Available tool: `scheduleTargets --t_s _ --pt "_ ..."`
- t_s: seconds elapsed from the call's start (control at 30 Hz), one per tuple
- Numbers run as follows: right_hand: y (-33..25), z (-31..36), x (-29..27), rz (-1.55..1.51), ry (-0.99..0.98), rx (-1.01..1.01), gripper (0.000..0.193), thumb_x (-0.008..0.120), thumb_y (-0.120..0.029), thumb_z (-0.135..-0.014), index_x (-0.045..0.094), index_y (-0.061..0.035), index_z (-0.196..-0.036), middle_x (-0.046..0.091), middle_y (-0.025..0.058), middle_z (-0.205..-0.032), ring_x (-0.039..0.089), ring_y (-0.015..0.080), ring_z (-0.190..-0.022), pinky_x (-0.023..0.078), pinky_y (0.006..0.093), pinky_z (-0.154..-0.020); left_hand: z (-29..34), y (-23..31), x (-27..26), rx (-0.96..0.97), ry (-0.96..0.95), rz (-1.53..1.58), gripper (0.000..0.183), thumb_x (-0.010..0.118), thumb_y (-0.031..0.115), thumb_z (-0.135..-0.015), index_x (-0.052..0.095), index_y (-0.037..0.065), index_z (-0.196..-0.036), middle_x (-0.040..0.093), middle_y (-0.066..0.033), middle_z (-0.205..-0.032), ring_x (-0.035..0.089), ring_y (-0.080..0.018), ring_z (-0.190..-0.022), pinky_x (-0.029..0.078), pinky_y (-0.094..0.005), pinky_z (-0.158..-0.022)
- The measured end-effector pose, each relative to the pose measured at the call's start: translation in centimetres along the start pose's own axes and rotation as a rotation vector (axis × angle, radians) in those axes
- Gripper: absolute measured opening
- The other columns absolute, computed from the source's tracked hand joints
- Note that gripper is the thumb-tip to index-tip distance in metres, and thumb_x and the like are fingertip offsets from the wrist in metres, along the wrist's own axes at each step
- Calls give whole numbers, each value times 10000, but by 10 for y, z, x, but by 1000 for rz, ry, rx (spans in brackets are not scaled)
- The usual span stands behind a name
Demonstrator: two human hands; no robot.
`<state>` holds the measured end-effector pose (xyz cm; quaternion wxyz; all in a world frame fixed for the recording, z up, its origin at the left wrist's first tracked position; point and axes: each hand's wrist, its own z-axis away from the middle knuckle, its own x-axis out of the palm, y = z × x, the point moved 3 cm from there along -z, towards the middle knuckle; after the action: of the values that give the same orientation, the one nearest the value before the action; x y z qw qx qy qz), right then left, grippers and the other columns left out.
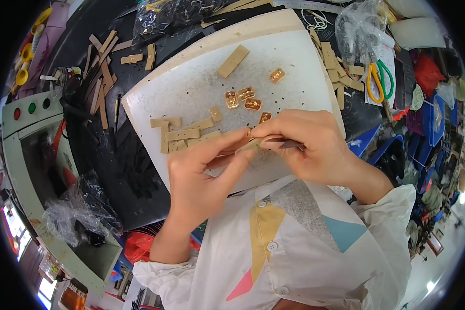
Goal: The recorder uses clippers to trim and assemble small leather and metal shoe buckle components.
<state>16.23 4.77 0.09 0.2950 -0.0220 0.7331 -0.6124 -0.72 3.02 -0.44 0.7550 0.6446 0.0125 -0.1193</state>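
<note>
My left hand (199, 173) pinches a small tan leather strip (247, 146) between thumb and fingers, over the near part of a white board (188, 77). Meeting it there, my right hand (315, 147) is closed around a dark, slim metal tool (290, 144), whose exact kind I cannot make out. A small gold-coloured fitting (250, 132) shows at the touching fingertips, partly hidden. Just beyond my hands lie several gold metal buckle-like pieces (232, 99). Left of them rest several punched tan strips (183, 134), some overlapping. A larger tan strip (233, 61) lies farther back.
More tan strips (336, 70) are heaped along the board's right edge, near scissors (380, 82) with yellow and green handles. Brown strips (104, 85) lie on the black tabletop (134, 119) to the left. A pale green machine (28, 111) with buttons stands farther left, with clear plastic (80, 209).
</note>
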Motion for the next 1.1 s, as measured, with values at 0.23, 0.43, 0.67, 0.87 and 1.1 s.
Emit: scheduleTargets --t_s 0.23,0.43,0.67,0.87,1.1 --pt "-8 -7 -7 209 -1 49 299 650 -62 -760 533 -52 -1034 611 110 -733 603 274 -633 474 341 -557 -1 -11 4 -332 -142 295 160 607 -9 -800 621 -88 -939 666 -135 -842 648 -138 -719 522 -226 -661" --pt "-17 12 -2 406 235 -154 272 705 -59 -698 639 -17 -959 596 75 -778 558 190 -583 455 276 -489 -5 -14 7 -456 -7 620 157 580 -18 -819 593 -103 -950 652 -161 -896 656 -189 -778 543 -261 -704" --pt "-11 16 5 619 338 -388 241 684 -16 -649 667 -1 -889 596 57 -760 547 137 -536 429 231 -418 -1 -10 16 -405 72 633 187 597 -8 -825 592 -94 -991 646 -163 -923 653 -188 -786 546 -266 -718" --pt "-2 12 0 314 156 -26 158 659 -15 -711 639 -29 -867 599 73 -725 545 122 -519 403 220 -403 6 -11 23 -213 190 510 179 598 -32 -815 597 -93 -983 651 -160 -905 655 -186 -774 544 -268 -708" --pt "23 9 -4 -443 29 392 199 628 -203 -837 629 -10 -887 597 -1 -671 461 21 -481 331 181 -428 8 -7 9 377 252 -252 242 649 -77 -750 625 -59 -990 662 -134 -890 650 -179 -741 532 -267 -672"
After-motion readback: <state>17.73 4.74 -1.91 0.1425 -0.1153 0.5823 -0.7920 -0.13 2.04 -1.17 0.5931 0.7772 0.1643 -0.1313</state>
